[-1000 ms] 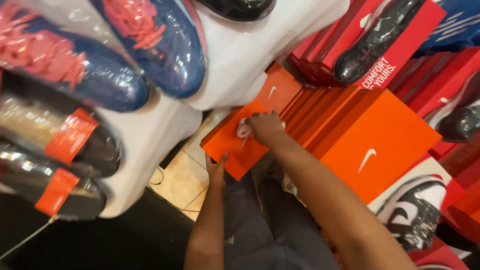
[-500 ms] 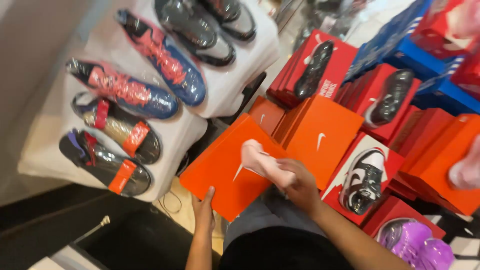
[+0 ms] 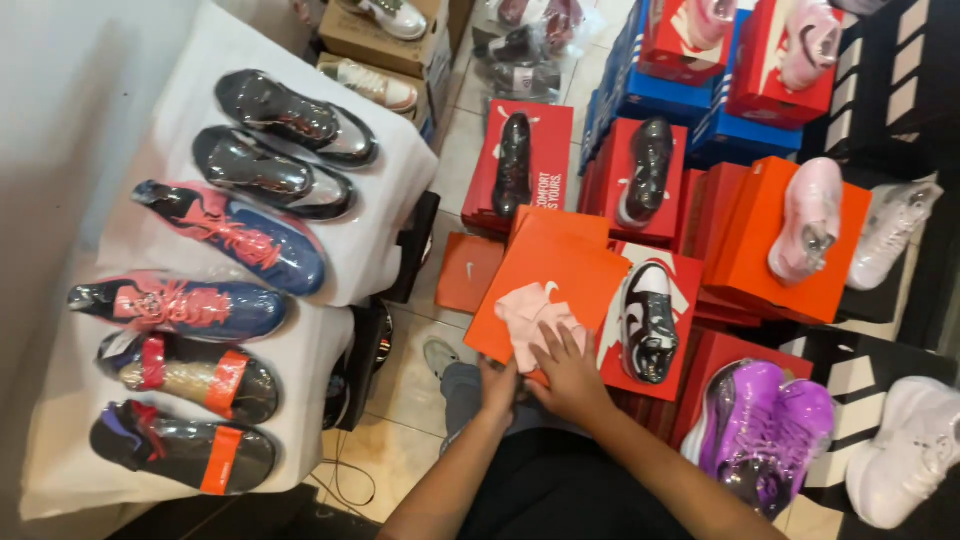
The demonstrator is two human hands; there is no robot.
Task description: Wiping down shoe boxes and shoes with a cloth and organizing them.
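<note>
An orange shoe box (image 3: 560, 270) lies flat in front of me, with a pale pink cloth (image 3: 530, 318) spread on its lid. My right hand (image 3: 570, 375) presses flat on the near end of the cloth, fingers spread. My left hand (image 3: 498, 385) grips the near edge of the box just left of it. A black-and-white sneaker (image 3: 648, 322) rests on a red box right beside my right hand.
A white-draped table (image 3: 330, 255) on the left holds several plastic-wrapped shoes. Red, orange and blue boxes with display shoes fill the floor ahead and right, including a pink sneaker (image 3: 808, 220) and purple shoes (image 3: 765, 425). A tiled floor strip (image 3: 405, 370) runs between table and boxes.
The view has pulled back and up. The orange box now lies flatter in front of me, and my right hand has gone from holding the pink cloth up to pressing it on the lid.
</note>
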